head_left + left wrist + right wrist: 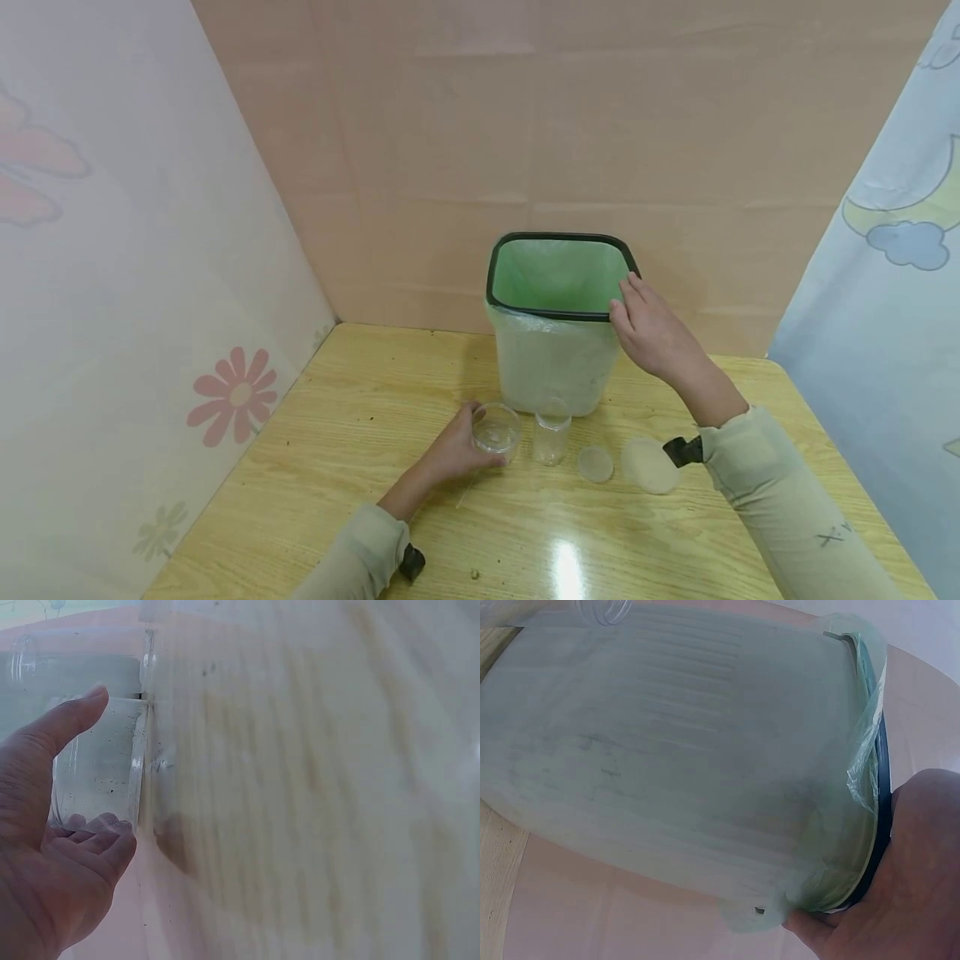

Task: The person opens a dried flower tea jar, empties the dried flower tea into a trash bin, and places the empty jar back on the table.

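Observation:
A trash can (557, 367) with a black rim and a thin green liner bag (558, 271) stands upright at the back of the table. My right hand (656, 329) holds its rim at the right front corner; in the right wrist view the can's pale ribbed side (667, 750) fills most of the picture. At the can's front left, my left hand (459, 446) grips a wide clear plastic jar (497, 435), thumb on one side and fingers on the other. A narrower clear jar (551, 439) stands just right of it, apart from both hands.
Two round translucent lids, a small lid (596, 463) and a larger lid (650, 465), lie flat right of the jars. A small crumb (475, 574) is near the front of the wooden table (360, 417). Papered walls enclose the back and sides.

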Demonstrator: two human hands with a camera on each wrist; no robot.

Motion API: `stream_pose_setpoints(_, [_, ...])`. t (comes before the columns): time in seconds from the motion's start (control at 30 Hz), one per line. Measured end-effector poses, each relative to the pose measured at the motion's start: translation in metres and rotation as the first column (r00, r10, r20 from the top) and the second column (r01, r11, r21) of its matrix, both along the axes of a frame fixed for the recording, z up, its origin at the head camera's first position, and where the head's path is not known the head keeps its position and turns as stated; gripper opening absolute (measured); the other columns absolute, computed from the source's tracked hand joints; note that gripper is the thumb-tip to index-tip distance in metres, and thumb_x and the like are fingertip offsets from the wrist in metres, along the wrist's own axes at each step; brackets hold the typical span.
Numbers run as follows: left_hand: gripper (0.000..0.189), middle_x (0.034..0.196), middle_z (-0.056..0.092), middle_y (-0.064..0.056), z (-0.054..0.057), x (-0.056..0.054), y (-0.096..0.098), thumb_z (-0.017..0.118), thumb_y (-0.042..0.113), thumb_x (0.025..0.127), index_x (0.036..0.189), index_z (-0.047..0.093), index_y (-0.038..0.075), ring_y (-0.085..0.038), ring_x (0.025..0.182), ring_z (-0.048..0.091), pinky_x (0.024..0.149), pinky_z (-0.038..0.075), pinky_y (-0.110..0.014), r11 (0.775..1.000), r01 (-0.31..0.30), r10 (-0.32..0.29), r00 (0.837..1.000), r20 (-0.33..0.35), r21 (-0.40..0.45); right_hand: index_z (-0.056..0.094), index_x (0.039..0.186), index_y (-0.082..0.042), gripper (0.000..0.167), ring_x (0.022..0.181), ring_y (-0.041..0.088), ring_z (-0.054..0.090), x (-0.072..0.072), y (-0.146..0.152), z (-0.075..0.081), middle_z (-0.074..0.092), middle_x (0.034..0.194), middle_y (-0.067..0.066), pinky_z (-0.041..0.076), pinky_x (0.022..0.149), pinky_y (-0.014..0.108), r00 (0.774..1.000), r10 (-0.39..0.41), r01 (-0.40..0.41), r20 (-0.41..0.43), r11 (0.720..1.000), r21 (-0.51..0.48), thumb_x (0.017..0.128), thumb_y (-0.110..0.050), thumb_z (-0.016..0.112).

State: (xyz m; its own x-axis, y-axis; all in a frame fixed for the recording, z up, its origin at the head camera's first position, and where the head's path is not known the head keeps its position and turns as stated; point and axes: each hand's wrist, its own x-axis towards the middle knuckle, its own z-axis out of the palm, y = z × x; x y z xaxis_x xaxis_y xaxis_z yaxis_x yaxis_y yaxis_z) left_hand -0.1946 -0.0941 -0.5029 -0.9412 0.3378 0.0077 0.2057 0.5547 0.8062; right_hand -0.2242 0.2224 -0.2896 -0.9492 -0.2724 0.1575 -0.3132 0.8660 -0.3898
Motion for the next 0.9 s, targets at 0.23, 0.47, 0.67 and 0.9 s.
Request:
stream_pose_setpoints(0.23, [0.108, 0.152, 0.046, -0.021, -0.0001, 0.0003, -0.0013, 0.092, 0.038, 0.072, 0.151, 0.030, 0.000, -0.040, 0.139, 0.044, 0.115, 0.036, -0.053, 1.000, 0.003, -0.003, 1.000, -0.008, 0.005, 0.014, 0.157, 0.011, 0.068, 0.153, 0.046, 0.004, 0.0016, 0.0002, 0.0016, 0.004, 0.166, 0.029, 0.010, 0.121, 0.061, 1.000, 0.000, 0.000, 0.002, 1.000, -0.005, 0.110, -0.039, 0.015])
stream_pose_setpoints(0.47, [0.108, 0.151, 0.047, -0.021, -0.0016, 0.0006, -0.0021, 0.092, 0.039, 0.072, 0.151, 0.030, 0.000, -0.039, 0.138, 0.045, 0.115, 0.036, -0.052, 1.000, 0.011, -0.011, 1.000, -0.015, 0.001, 0.013, 0.157, 0.010, 0.069, 0.152, 0.046, 0.005, 0.0023, 0.0001, 0.0012, 0.004, 0.165, 0.029, 0.010, 0.121, 0.061, 1.000, 0.003, -0.003, -0.002, 1.000, -0.010, 0.110, -0.040, 0.014])
stream_pose_setpoints(0.67, [0.108, 0.149, 0.048, -0.023, 0.0007, 0.0015, -0.0030, 0.092, 0.038, 0.072, 0.151, 0.030, -0.002, -0.040, 0.138, 0.045, 0.114, 0.037, -0.053, 1.000, 0.018, -0.018, 1.000, -0.019, 0.002, 0.014, 0.157, 0.011, 0.069, 0.152, 0.047, 0.006, 0.0021, 0.0001, 0.0006, 0.005, 0.165, 0.030, 0.011, 0.121, 0.061, 1.000, 0.002, -0.002, -0.010, 1.000, -0.013, 0.110, -0.040, 0.015])
stream_pose_setpoints(0.9, [0.110, 0.151, 0.046, -0.024, 0.0005, 0.0017, -0.0035, 0.092, 0.036, 0.073, 0.152, 0.027, -0.002, -0.039, 0.140, 0.044, 0.116, 0.035, -0.052, 1.000, 0.015, -0.015, 1.000, 0.010, 0.022, 0.013, 0.157, 0.010, 0.069, 0.152, 0.047, 0.005, 0.0028, -0.0001, 0.0013, 0.005, 0.165, 0.030, 0.010, 0.121, 0.062, 1.000, 0.000, 0.000, -0.002, 1.000, -0.013, 0.110, -0.040, 0.014])
